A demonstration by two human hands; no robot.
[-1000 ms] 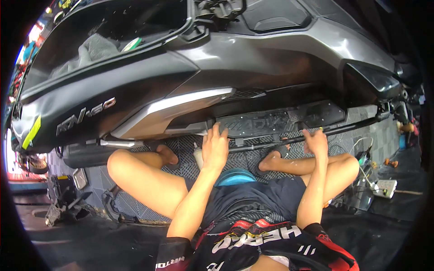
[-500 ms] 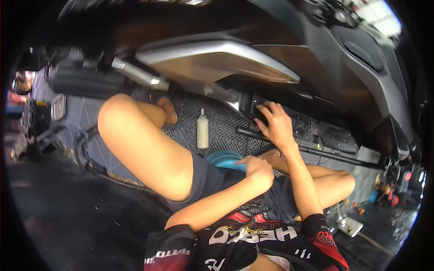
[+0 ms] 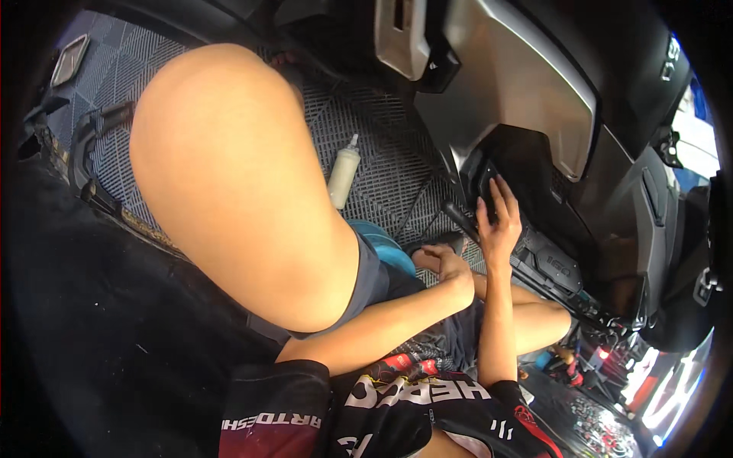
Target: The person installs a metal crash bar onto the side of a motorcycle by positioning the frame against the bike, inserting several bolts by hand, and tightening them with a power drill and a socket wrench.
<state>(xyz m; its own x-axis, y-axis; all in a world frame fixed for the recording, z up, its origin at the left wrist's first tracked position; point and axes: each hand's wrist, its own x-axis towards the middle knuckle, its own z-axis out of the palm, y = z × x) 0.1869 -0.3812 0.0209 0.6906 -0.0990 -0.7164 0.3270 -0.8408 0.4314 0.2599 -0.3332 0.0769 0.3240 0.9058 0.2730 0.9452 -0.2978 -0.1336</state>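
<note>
Reaching up to the dark scooter (image 3: 550, 99), my right hand (image 3: 500, 225) rests its spread fingertips on a black plastic part (image 3: 482, 179) low on the scooter's side. It grips nothing that I can see. My left hand (image 3: 449, 267) hovers over my lap, close to a blue basin (image 3: 382, 246) partly hidden by my thigh. Its fingers are loosely bent and apart, with nothing visible in them. A squeeze bottle (image 3: 345, 177) with a pale filling and a pointed nozzle stands beyond the basin, beside my raised left leg.
Grey ribbed floor tiles (image 3: 382, 137) lie under the scooter. A black bar (image 3: 462, 221) juts out below my right hand. A small metal tray (image 3: 70, 59) lies at the far left, and a dark frame (image 3: 88, 164) stands beside my leg. Assorted small items (image 3: 603, 427) lie at the lower right.
The view has turned, so the scooter slants more and my left knee looks larger. My left hand's pointing finger has relaxed. My right hand stays at the scooter's lower side.
</note>
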